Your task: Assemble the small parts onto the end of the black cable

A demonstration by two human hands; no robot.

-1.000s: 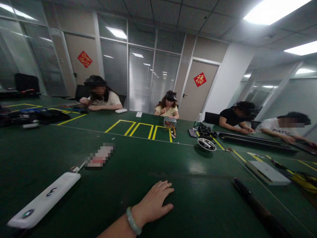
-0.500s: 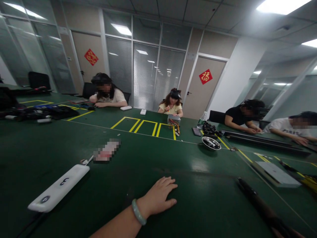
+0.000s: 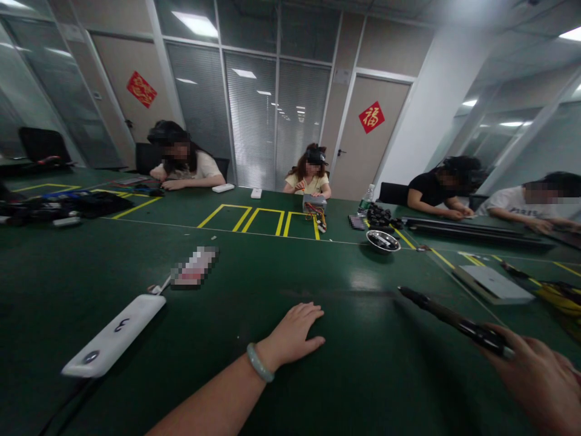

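My left hand [image 3: 297, 332], with a pale green bangle [image 3: 260, 363] on its wrist, rests palm down on the green tabletop [image 3: 327, 399]. Its fingers are stretched out and nothing is in it. At the lower right, my right hand [image 3: 535, 369] is wrapped round the near end of a long black rod-shaped tool [image 3: 447, 316]. The tool is held above the table, its narrow tip pointing forward and left. Its exact kind is not clear. To the left of my left hand lie a white power bank marked 3 [image 3: 120, 333] and a blurred-out flat object [image 3: 195, 267] joined to it by a cable.
A shiny metal bowl [image 3: 384, 241] holding small dark items stands ahead. Beyond it are a plastic bottle [image 3: 366, 200] and long black bars [image 3: 472, 233]. A flat grey box [image 3: 494, 284] lies at right. Several people sit across; one handles a metal box with wires [image 3: 315, 204].
My right hand has come into view from the lower right. The rod-shaped tool has swung up and left, into clearer sight. My left hand stays on the table.
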